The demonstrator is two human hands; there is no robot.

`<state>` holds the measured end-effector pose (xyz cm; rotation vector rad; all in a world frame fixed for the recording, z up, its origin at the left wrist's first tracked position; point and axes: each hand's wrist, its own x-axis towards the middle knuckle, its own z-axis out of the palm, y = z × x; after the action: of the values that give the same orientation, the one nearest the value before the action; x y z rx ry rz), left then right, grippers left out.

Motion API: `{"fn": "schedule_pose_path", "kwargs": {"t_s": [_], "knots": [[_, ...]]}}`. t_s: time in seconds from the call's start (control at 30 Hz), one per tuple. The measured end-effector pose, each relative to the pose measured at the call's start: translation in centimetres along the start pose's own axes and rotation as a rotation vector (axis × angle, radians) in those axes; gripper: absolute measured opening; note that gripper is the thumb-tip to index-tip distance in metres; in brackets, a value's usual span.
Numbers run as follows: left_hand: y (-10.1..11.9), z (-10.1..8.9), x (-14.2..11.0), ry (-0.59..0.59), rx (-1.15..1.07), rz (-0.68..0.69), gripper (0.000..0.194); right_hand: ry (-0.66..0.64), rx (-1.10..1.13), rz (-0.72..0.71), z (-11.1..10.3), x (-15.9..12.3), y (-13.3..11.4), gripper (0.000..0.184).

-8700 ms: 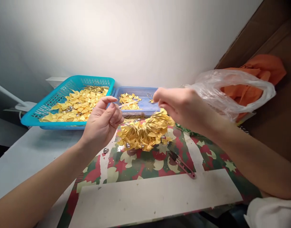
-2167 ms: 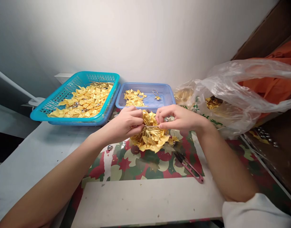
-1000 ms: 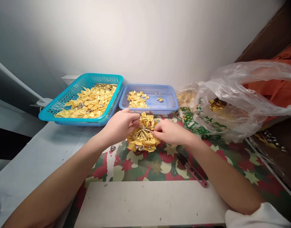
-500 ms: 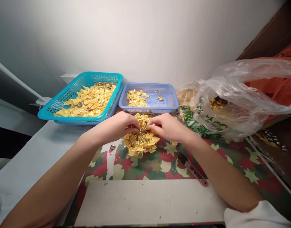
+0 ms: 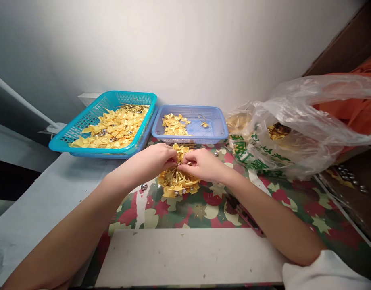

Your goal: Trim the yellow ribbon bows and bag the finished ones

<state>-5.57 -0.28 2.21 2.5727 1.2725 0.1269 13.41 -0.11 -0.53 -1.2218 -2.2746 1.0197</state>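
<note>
A round bunch of yellow ribbon bows (image 5: 178,188) lies on the patterned tablecloth, its gold wire ties pointing in to the middle and small silver bells among the bows. My left hand (image 5: 161,156) is closed in a pinch at the centre of the bunch, on the gold wire ties. Right against it, my right hand (image 5: 201,164) pinches at the same spot, its fingertips meeting those of the left. Exactly which ties lie between the fingers is hidden. A loose silver bell (image 5: 144,187) rests left of the bunch, and another bell (image 5: 216,154) beyond my right hand.
A turquoise basket (image 5: 57,141) of yellow bows stands back left, beside a blue basket (image 5: 214,127) with fewer bows. A clear plastic bag (image 5: 312,141) slumps at the right. Under my right forearm lies a red-handled cutter (image 5: 249,218). A white board (image 5: 185,257) lies in front.
My right hand has moved left and slightly down, so its fingertips now meet those of my left hand over the bunch's centre. The bell behind my right hand has come into view.
</note>
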Motion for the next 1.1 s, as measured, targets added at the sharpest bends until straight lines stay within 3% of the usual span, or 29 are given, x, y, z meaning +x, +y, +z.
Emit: {"fn": "schedule_pose_path", "kwargs": {"t_s": [0.2, 0.4, 0.7, 0.8, 0.97, 1.1], "knots": [[-0.2, 0.2, 0.1, 0.044, -0.001, 0.056, 0.023, 0.079, 0.114, 0.038, -0.7, -0.2, 1.6, 0.019], [-0.2, 0.6, 0.5, 0.092, -0.014, 0.107, 0.019, 0.029, 0.234, 0.081, -1.5, -0.6, 2.5, 0.025], [0.3, 0.9, 0.5, 0.081, 0.085, -0.012, 0.029, 0.114, 0.107, 0.062, -1.9, -0.4, 1.6, 0.023], [0.2, 0.6, 0.6, 0.009, -0.032, -0.059, 0.031, 0.047, 0.124, 0.112, -2.1, -0.3, 1.4, 0.021], [-0.4, 0.5, 1.0, -0.022, -0.397, -0.091, 0.034, -0.104, 0.351, 0.136, -2.0, 0.0, 1.4, 0.022], [-0.9, 1.0, 1.2, -0.057, -0.673, -0.087, 0.032, -0.124, 0.545, 0.128, -1.6, 0.2, 2.1, 0.025]]}}
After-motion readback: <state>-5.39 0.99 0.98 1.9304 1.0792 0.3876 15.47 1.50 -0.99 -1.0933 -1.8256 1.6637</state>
